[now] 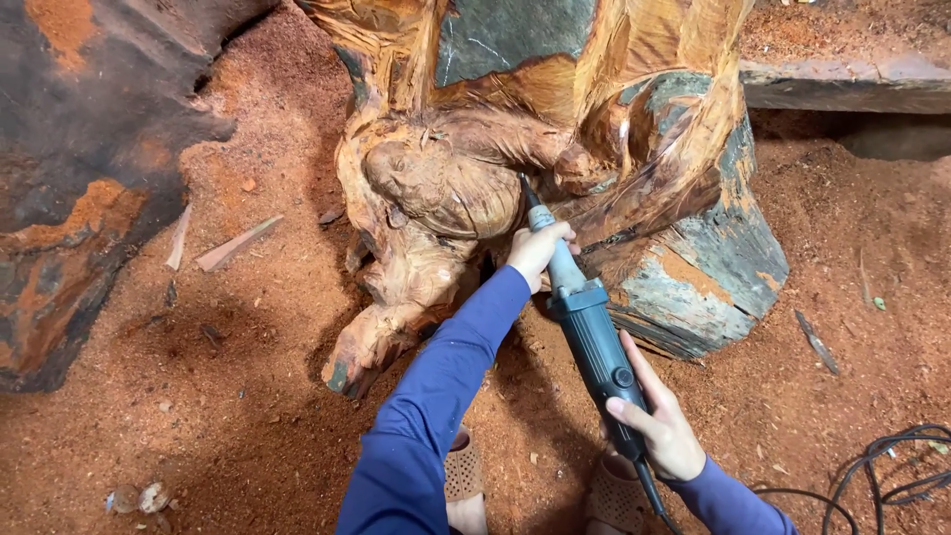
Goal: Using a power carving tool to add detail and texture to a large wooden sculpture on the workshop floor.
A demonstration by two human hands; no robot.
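A big carved wooden stump (446,188) with reddish rounded figures and grey-green bark stands on sawdust. My left hand (537,250) grips the narrow metal neck of a dark teal electric die grinder (594,342), close to the carving. My right hand (659,421) holds the rear of the grinder's body near its cord. The grinder's thin bit (527,190) touches the carved wood just right of a rounded figure. Both arms wear blue sleeves.
Red sawdust (248,396) covers the ground. A large dark log (79,168) lies at left, wood slivers (236,243) beside it. Black cables (882,471) coil at bottom right. My sandalled feet (466,476) show at the bottom edge. A plank (842,84) lies top right.
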